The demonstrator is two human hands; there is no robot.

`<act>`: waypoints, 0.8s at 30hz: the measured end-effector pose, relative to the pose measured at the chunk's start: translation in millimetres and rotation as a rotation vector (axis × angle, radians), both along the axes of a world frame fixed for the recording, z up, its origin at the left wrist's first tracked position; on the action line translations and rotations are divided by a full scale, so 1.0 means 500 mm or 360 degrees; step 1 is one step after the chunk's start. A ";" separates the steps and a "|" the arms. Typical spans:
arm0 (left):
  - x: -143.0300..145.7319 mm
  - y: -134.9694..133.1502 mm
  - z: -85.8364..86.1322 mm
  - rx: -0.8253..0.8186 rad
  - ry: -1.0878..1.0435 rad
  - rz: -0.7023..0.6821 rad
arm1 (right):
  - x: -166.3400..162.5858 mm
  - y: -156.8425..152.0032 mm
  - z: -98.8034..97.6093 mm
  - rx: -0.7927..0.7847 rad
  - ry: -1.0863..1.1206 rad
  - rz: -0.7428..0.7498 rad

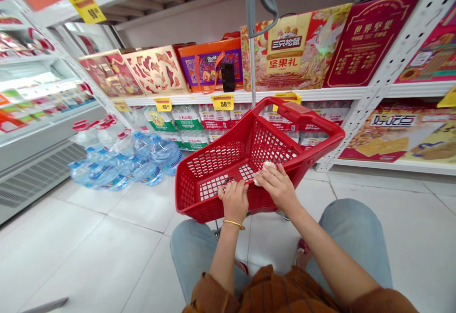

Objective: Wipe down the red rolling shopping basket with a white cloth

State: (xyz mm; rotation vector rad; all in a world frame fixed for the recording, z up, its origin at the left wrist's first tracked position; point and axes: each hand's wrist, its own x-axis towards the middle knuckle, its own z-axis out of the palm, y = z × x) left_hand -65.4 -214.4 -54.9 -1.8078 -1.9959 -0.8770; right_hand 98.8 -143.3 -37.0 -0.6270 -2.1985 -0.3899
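Observation:
In front of my knees stands a red plastic shopping cart [188,194] with perforated sides; its handle rises to the right. My left hand [235,201], a gold bangle at the wrist, is closed over the near rim of the cart. On the same rim, further right, my right hand [276,187] presses a crumpled whitish cloth [268,165] against the edge. Most of the cloth is hidden under the fingers. Through the openings of the cart's floor, white tiles show; no goods are visible inside it.
White shelves [313,95] behind the cart hold gift boxes [295,52] above and packs of bottled water [190,117] below. Large water bottles [117,161] stand on the floor to the left, beside a refrigerated case [32,161]. A pole with a grey hook [251,14] rises behind the cart.

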 end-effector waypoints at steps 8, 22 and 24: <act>-0.022 -0.002 0.001 -0.0048 -0.0016 0.0005 | 0.052 0.018 0.018 0.0015 0.0026 -0.0167; 0.067 0.008 0.063 -0.0002 -0.0093 -0.0107 | -0.002 -0.015 0.029 -0.0059 0.0136 -0.0191; 0.081 0.020 0.062 -0.0075 -0.0176 -0.0126 | -0.001 -0.018 0.031 -0.0067 0.0119 -0.0195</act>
